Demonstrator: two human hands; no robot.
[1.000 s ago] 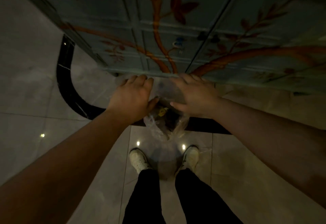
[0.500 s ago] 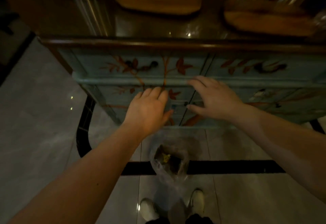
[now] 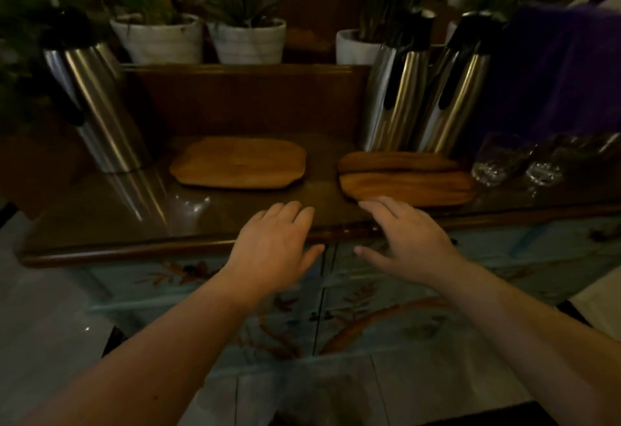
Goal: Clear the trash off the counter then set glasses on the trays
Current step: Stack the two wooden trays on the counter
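A dark wooden counter (image 3: pixel 100 220) spans mid-frame, carrying two wooden trays (image 3: pixel 238 162) (image 3: pixel 405 178) at centre, steel flasks (image 3: pixel 97 103) (image 3: pixel 423 89) left and right, glasses (image 3: pixel 514 163) far right

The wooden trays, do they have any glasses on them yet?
No, both trays, the left one and the right one, are bare, and the glasses sit on the counter to the right.

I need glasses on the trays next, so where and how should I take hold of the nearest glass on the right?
The glasses seem to lie tipped over at the counter's right end, though blur hides detail. Grip the nearest around its middle with the right hand, probably coming from above and the front; the flasks and purple cloth crowd the back. Both hands are empty.
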